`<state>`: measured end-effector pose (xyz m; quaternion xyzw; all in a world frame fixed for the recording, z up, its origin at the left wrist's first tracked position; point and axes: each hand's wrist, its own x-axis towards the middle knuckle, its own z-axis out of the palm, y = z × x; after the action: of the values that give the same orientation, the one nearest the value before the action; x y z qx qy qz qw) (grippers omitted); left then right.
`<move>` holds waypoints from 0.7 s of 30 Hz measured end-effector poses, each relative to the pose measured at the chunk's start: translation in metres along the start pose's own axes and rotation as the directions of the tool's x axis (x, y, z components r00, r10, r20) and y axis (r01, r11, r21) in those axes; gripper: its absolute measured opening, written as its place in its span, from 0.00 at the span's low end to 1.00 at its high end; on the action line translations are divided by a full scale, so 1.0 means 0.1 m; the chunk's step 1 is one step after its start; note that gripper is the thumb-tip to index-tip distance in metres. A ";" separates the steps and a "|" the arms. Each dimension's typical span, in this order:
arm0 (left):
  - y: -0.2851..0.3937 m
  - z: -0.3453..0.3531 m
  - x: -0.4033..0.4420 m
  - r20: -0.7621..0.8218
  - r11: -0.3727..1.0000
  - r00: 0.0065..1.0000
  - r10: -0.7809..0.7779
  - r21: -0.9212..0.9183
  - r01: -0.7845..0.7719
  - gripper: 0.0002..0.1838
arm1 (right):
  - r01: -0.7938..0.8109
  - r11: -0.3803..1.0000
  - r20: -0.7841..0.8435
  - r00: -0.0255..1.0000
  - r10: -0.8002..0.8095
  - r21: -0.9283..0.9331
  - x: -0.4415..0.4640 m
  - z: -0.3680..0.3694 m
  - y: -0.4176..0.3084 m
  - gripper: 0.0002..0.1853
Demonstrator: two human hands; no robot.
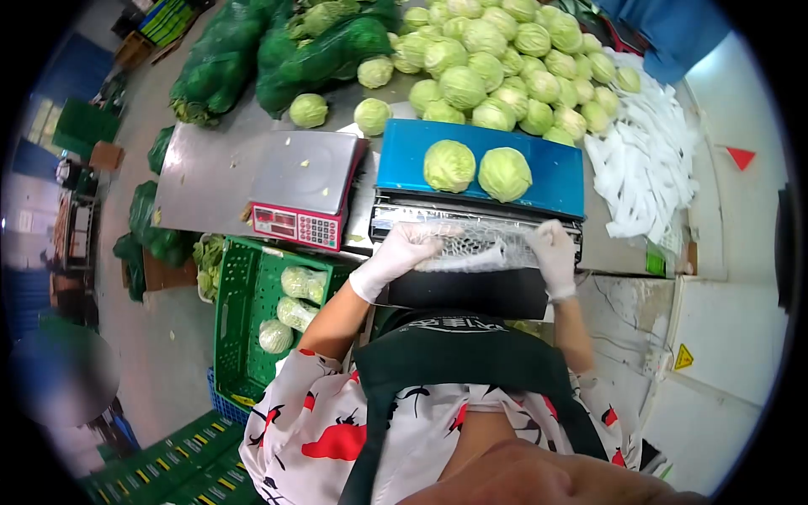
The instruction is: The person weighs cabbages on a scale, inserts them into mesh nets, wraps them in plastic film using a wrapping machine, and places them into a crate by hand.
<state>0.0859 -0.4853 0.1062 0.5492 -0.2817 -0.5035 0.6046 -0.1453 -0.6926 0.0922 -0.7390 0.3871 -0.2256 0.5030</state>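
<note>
Nearest the camera are the dark green apron (463, 349) and the white shirt (328, 412) with red and black patterning. Just beyond them, a clear, net-like wrap (484, 242) is stretched sideways between two gloved hands, above the black front part (467, 290) of a machine. The left hand (407, 252) has its grip closed on one end, fingers curled in; the right hand (553, 254) has its grip closed on the other end, fingers bunched. Beyond the wrap, two cabbages (449, 167) sit side by side on a blue platform (396, 164). To its left, a flat-topped scale (303, 172) with a red-framed keypad rests on the metal surface (202, 185). Below the scale, a green crate (240, 337) holds wrapped produce (296, 313). Behind the platform is a large heap of loose cabbages (497, 67), with a tangle of white netting (644, 160) at its right. Bulging green net sacks (316, 71) lie at the far left of the surface, and three single cabbages (309, 110) rest between them and the heap.
</note>
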 end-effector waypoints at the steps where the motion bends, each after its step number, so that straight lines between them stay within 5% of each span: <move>1: -0.22 -0.01 0.13 -0.129 0.986 0.988 0.084 0.151 -0.064 0.13 | -0.002 0.998 -0.141 0.990 -0.007 -0.059 0.07 0.09 0.03 0.13; 2: -0.17 -0.01 0.26 -0.255 0.938 0.937 0.238 0.312 -0.153 0.13 | -0.008 0.993 -0.274 0.962 -0.024 -0.116 0.17 0.20 0.03 0.15; 4: -0.20 -0.16 0.64 -0.505 0.932 0.800 0.325 0.317 -0.178 0.25 | 0.014 0.984 -0.418 0.904 -0.088 -0.177 0.46 0.35 0.01 0.17; 6: -0.18 -0.19 0.91 -0.641 0.865 0.647 0.413 0.497 -0.059 0.34 | 0.033 0.988 -0.468 0.878 -0.102 -0.154 0.73 0.48 -0.06 0.20; 8: -0.58 -0.55 1.25 -0.673 0.892 0.678 0.294 0.449 0.059 0.37 | -0.096 0.956 -0.492 0.869 -0.055 -0.277 1.03 0.54 0.06 0.26; 11: -0.18 -0.61 1.36 -0.494 0.842 0.869 -0.015 0.462 0.278 0.42 | -0.224 0.922 -0.333 0.936 0.113 -0.315 1.37 0.45 0.16 0.35; 14: -0.28 -0.72 1.71 -0.401 0.949 0.898 -0.182 0.167 0.267 0.43 | -0.368 0.926 -0.089 0.929 0.361 -0.089 1.53 0.41 0.26 0.40; 16: -0.27 -0.65 1.81 -0.324 0.991 0.937 -0.128 -0.074 0.110 0.34 | -0.492 0.862 0.083 0.870 0.485 0.123 1.63 0.39 0.33 0.41; 19: -0.13 -0.67 1.99 -0.179 0.969 0.980 -0.082 -0.246 0.036 0.24 | -0.118 0.940 0.027 0.993 0.116 0.321 1.73 0.40 0.44 0.36; 21: 0.11 -0.71 2.04 -0.049 0.947 0.995 -0.092 -0.314 0.072 0.22 | -0.168 0.936 0.219 0.970 0.102 0.311 1.81 0.16 0.12 0.33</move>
<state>0.2205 -0.6471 0.0565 0.4737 -0.1563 -0.5489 0.6708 -0.0298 -0.8308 0.0648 -0.6358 0.3420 -0.1763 0.6692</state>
